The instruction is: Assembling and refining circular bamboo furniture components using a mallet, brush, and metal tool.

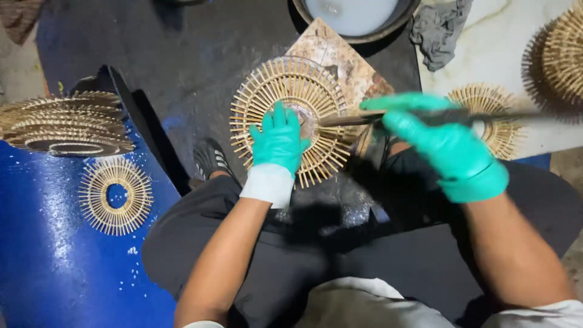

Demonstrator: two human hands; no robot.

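**Gloved hands working on a round stick ring**

Seen from above, over dark trousers and two bare forearms. Left hand (278, 141) in a green glove, fingers spread apart and pressed flat on a round ring of thin pale sticks (290, 116), pinning it down at its near edge. Ring lying flat on a stained square board (340, 58) in the middle of the scene, sticks fanning outward from an open centre like sun rays, so no single long axis.

Right hand (446, 146), also in a green glove, closed around a long dark tool (425, 116). Tool lying nearly level, long axis running left to right, tip pointing left at the ring's centre. Exact kind of tool hard to tell.

Ring probably light, stiff and brittle; thin stick ends likely to snap if squeezed. Safest hold likely flat-handed near the inner band, not by the tips.

To the left, a stack of similar rings (67, 124) and a single ring (115, 195) on a wet blue surface (54, 261). To the right, more rings (492, 115) on a pale surface. At the far edge, a round basin of pale liquid (355, 15) and a crumpled grey rag (440, 30).
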